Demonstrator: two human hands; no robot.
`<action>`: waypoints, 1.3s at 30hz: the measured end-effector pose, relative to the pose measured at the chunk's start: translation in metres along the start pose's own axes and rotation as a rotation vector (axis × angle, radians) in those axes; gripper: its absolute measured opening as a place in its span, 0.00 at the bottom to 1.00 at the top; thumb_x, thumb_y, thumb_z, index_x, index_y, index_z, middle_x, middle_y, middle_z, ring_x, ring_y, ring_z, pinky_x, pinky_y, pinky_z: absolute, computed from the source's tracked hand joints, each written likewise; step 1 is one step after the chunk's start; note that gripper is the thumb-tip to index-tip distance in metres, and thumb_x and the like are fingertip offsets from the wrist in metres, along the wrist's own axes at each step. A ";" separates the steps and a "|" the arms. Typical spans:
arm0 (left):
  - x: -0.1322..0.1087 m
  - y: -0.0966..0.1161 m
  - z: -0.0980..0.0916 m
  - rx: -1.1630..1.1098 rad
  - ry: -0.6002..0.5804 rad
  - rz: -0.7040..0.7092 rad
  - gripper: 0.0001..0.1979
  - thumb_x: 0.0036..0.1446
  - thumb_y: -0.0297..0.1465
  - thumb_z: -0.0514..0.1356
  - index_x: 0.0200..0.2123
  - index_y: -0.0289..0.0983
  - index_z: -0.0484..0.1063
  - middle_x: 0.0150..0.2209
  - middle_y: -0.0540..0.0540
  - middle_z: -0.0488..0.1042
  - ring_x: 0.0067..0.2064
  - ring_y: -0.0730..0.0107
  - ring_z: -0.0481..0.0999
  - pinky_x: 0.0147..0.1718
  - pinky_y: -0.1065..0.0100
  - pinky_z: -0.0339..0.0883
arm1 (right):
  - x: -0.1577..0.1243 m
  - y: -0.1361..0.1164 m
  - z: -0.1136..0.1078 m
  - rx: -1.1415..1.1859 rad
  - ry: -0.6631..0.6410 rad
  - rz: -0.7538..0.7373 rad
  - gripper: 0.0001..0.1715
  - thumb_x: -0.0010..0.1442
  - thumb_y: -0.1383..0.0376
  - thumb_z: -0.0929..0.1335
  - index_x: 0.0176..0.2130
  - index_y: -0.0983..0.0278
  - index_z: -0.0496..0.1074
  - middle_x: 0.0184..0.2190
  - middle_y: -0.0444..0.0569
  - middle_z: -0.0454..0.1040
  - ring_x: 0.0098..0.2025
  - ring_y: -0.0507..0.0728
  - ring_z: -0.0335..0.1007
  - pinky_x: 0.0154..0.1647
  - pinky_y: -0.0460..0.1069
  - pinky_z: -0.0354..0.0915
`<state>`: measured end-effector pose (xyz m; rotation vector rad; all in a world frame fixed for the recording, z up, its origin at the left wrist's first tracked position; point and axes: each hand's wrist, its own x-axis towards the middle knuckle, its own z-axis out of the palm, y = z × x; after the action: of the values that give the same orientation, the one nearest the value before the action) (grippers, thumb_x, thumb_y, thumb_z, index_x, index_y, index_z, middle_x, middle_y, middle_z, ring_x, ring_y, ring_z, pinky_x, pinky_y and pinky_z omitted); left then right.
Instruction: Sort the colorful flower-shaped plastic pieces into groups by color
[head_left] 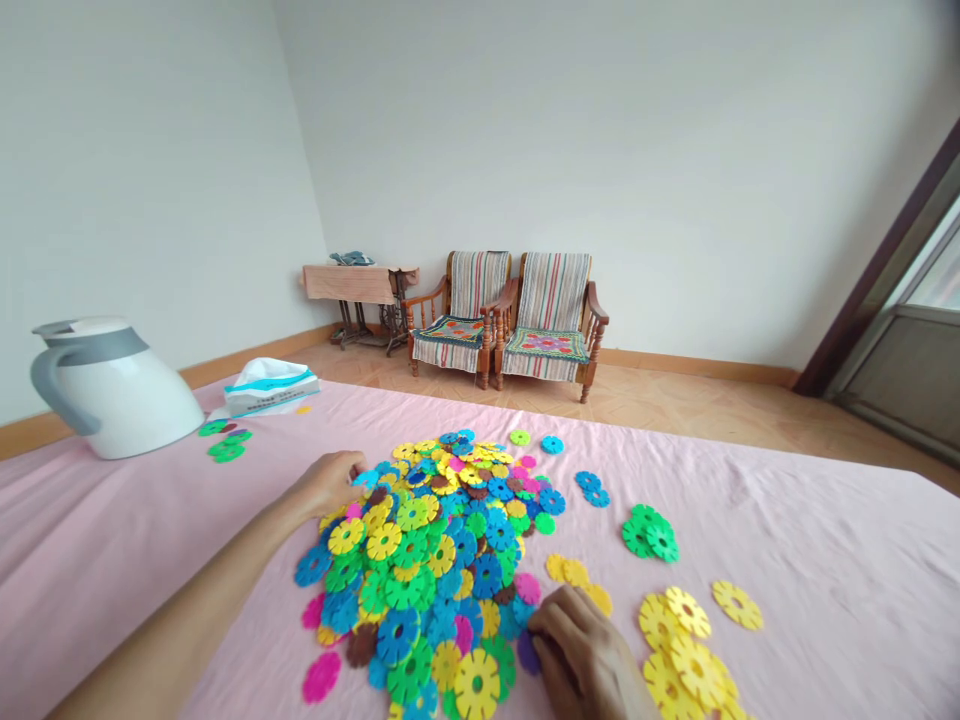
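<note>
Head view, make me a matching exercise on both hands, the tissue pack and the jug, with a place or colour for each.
1. Left hand
2. Right hand
3. Tissue pack
4. Jug

A. White body, grey handle
B. Between the disc pile and the loose yellow discs
C. Turquoise and white
D. At the disc pile's far left side

Pairs: 1-D, 2-B, 3-C, 4-A
</note>
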<state>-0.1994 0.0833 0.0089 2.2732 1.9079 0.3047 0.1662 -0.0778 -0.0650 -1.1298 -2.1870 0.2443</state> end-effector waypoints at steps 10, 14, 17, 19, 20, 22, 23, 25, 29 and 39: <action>0.016 -0.005 0.006 -0.034 -0.003 -0.035 0.07 0.47 0.32 0.55 0.26 0.38 0.72 0.23 0.52 0.75 0.29 0.67 0.75 0.28 0.73 0.62 | -0.001 0.003 0.005 0.032 0.024 0.003 0.10 0.61 0.72 0.60 0.36 0.60 0.67 0.33 0.48 0.70 0.36 0.55 0.67 0.35 0.48 0.64; 0.018 -0.014 0.013 -0.049 0.010 -0.076 0.14 0.46 0.35 0.55 0.35 0.37 0.74 0.31 0.48 0.79 0.34 0.63 0.77 0.32 0.70 0.66 | -0.001 0.003 0.005 0.039 0.023 0.000 0.10 0.61 0.72 0.60 0.36 0.60 0.67 0.33 0.48 0.70 0.36 0.56 0.67 0.36 0.48 0.64; 0.018 -0.016 0.015 -0.053 0.010 -0.044 0.15 0.43 0.38 0.57 0.35 0.39 0.75 0.38 0.48 0.79 0.43 0.61 0.76 0.41 0.70 0.66 | -0.001 0.004 0.005 0.031 0.017 -0.003 0.10 0.60 0.73 0.61 0.36 0.60 0.68 0.34 0.47 0.70 0.36 0.56 0.67 0.36 0.48 0.64; 0.017 -0.016 0.015 -0.062 -0.011 -0.011 0.15 0.42 0.39 0.58 0.34 0.40 0.76 0.38 0.49 0.79 0.44 0.60 0.76 0.43 0.70 0.65 | -0.002 0.005 0.005 0.027 0.018 -0.008 0.10 0.60 0.73 0.61 0.36 0.60 0.68 0.34 0.47 0.70 0.36 0.56 0.67 0.36 0.48 0.64; 0.016 -0.016 0.014 -0.067 -0.023 0.001 0.15 0.42 0.40 0.58 0.33 0.40 0.76 0.37 0.49 0.79 0.43 0.60 0.76 0.43 0.70 0.64 | -0.002 0.005 0.006 0.028 0.022 -0.010 0.10 0.60 0.73 0.61 0.36 0.60 0.68 0.33 0.47 0.70 0.36 0.56 0.67 0.36 0.48 0.64; 0.016 -0.016 0.013 -0.080 -0.041 0.015 0.15 0.41 0.41 0.59 0.31 0.40 0.76 0.37 0.49 0.79 0.43 0.60 0.76 0.42 0.70 0.65 | -0.003 0.007 0.008 0.029 0.029 -0.013 0.10 0.60 0.72 0.61 0.36 0.60 0.68 0.33 0.47 0.70 0.36 0.56 0.67 0.36 0.48 0.64; 0.016 -0.016 0.012 -0.088 -0.047 0.016 0.15 0.41 0.41 0.59 0.31 0.39 0.76 0.37 0.48 0.79 0.42 0.59 0.76 0.42 0.69 0.65 | -0.003 0.007 0.009 0.029 0.031 -0.013 0.10 0.60 0.72 0.60 0.36 0.60 0.68 0.33 0.47 0.70 0.36 0.56 0.67 0.36 0.49 0.64; 0.016 -0.016 0.012 -0.104 -0.052 0.012 0.16 0.39 0.43 0.60 0.30 0.39 0.75 0.37 0.48 0.79 0.42 0.59 0.76 0.41 0.69 0.66 | -0.004 0.008 0.010 0.028 0.038 -0.010 0.11 0.61 0.72 0.60 0.36 0.60 0.68 0.33 0.48 0.69 0.35 0.56 0.67 0.36 0.49 0.64; 0.018 -0.016 0.014 -0.137 -0.050 -0.013 0.18 0.37 0.43 0.60 0.31 0.38 0.75 0.36 0.47 0.78 0.40 0.60 0.76 0.38 0.69 0.66 | -0.004 0.008 0.009 0.023 0.032 -0.016 0.11 0.61 0.72 0.60 0.36 0.60 0.68 0.32 0.48 0.69 0.35 0.56 0.67 0.36 0.49 0.64; 0.022 0.001 -0.001 -0.207 0.021 -0.048 0.18 0.33 0.43 0.63 0.28 0.38 0.71 0.28 0.49 0.75 0.33 0.63 0.74 0.32 0.68 0.68 | 0.000 0.007 0.008 -0.001 0.041 -0.035 0.09 0.60 0.72 0.61 0.36 0.60 0.67 0.32 0.48 0.69 0.35 0.55 0.67 0.36 0.48 0.65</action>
<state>-0.1949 0.1049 0.0115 2.0961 1.8421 0.4969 0.1660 -0.0729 -0.0744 -1.0870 -2.1691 0.2036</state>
